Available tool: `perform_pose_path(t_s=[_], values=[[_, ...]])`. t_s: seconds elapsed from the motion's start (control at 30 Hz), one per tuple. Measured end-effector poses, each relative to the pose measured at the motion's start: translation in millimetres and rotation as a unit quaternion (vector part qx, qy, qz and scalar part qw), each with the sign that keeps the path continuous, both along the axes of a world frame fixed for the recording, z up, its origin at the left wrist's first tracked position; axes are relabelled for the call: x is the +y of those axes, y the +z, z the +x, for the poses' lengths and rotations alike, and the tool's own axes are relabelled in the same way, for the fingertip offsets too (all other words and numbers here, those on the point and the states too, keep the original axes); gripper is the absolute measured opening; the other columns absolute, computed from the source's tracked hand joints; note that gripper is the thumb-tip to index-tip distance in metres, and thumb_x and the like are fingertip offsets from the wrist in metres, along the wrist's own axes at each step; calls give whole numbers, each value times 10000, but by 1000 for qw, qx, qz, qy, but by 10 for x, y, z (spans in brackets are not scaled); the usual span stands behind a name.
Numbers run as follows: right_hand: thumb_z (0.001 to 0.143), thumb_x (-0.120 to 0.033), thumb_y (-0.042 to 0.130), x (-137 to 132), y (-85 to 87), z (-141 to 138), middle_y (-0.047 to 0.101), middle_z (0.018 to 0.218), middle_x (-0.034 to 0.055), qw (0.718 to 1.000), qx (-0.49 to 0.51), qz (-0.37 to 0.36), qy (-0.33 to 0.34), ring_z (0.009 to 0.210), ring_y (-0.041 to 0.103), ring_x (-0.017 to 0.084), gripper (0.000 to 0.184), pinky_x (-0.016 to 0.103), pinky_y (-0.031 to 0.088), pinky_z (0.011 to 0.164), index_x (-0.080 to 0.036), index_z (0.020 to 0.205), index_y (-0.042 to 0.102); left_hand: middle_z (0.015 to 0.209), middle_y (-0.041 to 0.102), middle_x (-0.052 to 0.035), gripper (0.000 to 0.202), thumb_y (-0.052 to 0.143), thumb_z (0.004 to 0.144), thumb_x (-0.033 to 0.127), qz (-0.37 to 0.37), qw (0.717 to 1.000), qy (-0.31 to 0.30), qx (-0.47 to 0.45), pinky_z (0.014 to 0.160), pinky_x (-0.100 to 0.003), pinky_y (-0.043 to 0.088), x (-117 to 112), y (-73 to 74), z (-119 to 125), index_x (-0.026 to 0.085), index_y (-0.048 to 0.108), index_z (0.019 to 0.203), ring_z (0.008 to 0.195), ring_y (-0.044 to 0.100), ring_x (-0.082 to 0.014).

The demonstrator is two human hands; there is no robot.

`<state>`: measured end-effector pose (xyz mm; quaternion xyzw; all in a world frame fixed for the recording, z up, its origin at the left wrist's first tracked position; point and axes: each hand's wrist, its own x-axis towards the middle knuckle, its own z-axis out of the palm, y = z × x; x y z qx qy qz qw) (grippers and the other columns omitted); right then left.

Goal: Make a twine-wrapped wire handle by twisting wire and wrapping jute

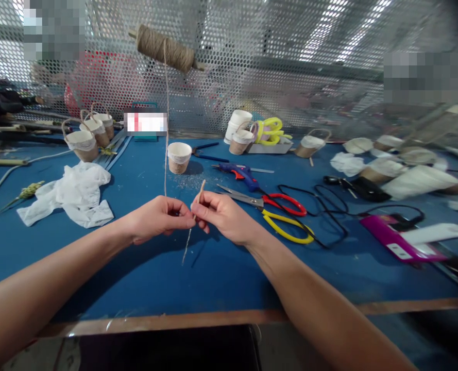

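Over the blue table (143, 278), my left hand (155, 217) pinches a thin jute twine strand (165, 123) that runs straight up to a twine spool (166, 49) hung on the mesh wall. My right hand (223, 216) is closed on a short twine piece (200, 195); one end sticks up past the fingers and the other hangs down toward the table. Thumbs and fingertips of both hands nearly touch. A paper cup (179, 156) partly wrapped in twine stands just behind the hands.
Red-and-yellow scissors (281, 211), a blue glue gun (240, 174) and black cables (325, 206) lie to the right. White cloth (72, 195) lies left. Finished cup baskets (82, 143) stand back left, more cups (238, 131) at the back. A magenta box (399, 239) sits right.
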<state>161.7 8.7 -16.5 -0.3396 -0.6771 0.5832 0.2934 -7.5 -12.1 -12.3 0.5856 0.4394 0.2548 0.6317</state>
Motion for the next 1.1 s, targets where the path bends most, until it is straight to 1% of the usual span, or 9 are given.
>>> perform_pose_path(t_s=[0.1,0.3,0.37,0.57,0.7,0.77,0.9,0.97,1.1], values=[[777,-345,551,9,-5,9,456,554,-48,1000,-15,-2,-13,472,434,57,209,187,380,430,-158,710,485,578,431,61,168,567,713,297,17,1000,-20,12,443,-196,231,9,14,-10,133,542,690,486,305,-46],[796,-348,525,7,1,9,439,494,-61,998,-68,-1,-18,427,413,52,218,193,352,430,-160,700,472,585,463,53,167,542,712,288,121,988,-23,88,516,-206,291,30,20,-11,132,537,653,531,359,-60],[796,-354,523,3,-4,5,440,493,-60,996,-80,8,-27,428,415,55,221,196,354,434,-161,701,473,583,465,49,183,530,717,301,138,985,-19,101,517,-209,292,33,7,-14,133,532,645,531,363,-63],[796,-382,512,-19,-21,-23,439,494,-55,992,-103,33,-69,421,413,62,246,206,357,427,-163,693,469,580,484,43,179,556,688,307,122,987,15,100,502,-211,288,7,-23,21,137,525,643,518,378,-66],[798,-389,506,-39,-20,-48,443,477,-53,987,-119,52,-94,408,405,62,269,205,336,411,-167,658,449,538,440,57,194,575,670,304,107,988,47,97,475,-211,252,-22,-14,58,142,496,599,491,334,-59],[788,-393,518,-42,-22,-53,457,506,-47,991,-94,46,-85,432,420,65,265,202,348,414,-167,666,453,523,412,64,206,578,671,310,88,992,46,83,459,-209,229,-28,-3,57,143,488,590,481,306,-55],[771,-387,541,-32,-31,-43,492,607,-30,1000,-4,9,-28,501,462,71,232,202,397,440,-167,730,479,527,403,66,231,591,670,342,35,997,30,56,428,-207,200,-18,15,29,143,493,605,461,280,-50],[768,-385,548,-26,-35,-35,483,591,-36,1000,-3,7,-30,485,452,67,234,199,390,434,-169,721,474,536,411,62,233,593,672,347,32,998,29,54,426,-204,204,-10,20,19,143,499,613,462,284,-50],[775,-390,539,-14,-38,-21,449,529,-52,996,-43,29,-66,443,425,62,244,201,368,421,-167,712,462,568,440,53,187,582,687,318,48,996,26,72,436,-198,223,-2,35,9,138,531,671,483,306,-53]])
